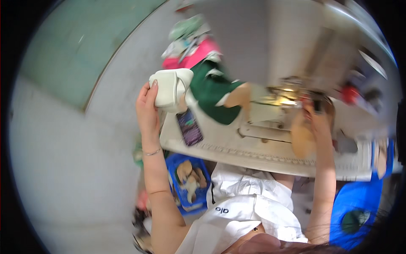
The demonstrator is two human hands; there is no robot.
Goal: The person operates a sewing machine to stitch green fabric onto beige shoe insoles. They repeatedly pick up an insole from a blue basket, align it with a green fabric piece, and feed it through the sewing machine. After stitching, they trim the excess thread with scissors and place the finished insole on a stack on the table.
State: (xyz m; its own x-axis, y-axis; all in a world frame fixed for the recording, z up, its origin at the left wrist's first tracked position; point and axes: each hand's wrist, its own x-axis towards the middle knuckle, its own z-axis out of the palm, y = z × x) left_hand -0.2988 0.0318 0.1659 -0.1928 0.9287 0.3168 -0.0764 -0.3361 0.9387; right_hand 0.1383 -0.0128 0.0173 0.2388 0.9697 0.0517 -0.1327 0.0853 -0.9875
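Note:
My left hand (149, 99) is raised at the left end of the table, closed on a white, rounded, box-like object (165, 89), with the thumb over its near face. What this object is exactly does not show. My right hand (317, 116) is by the sewing machine (287, 95), whose lamp is lit. Motion smears its fingers, and a dark and reddish shape lies at them that I cannot make out. Beside that hand is a beige, rounded piece (301, 137). A dark-screened phone (190, 128) lies on the table below the white object.
Dark green fabric (215, 93) with beige and white pieces lies left of the machine. Pink cloth (205, 51) and pale green cloth (187, 27) are heaped beyond. Under the white table's edge (220, 155) stands a blue basket (194, 199) of beige pieces. A blue container (359, 199) is at lower right.

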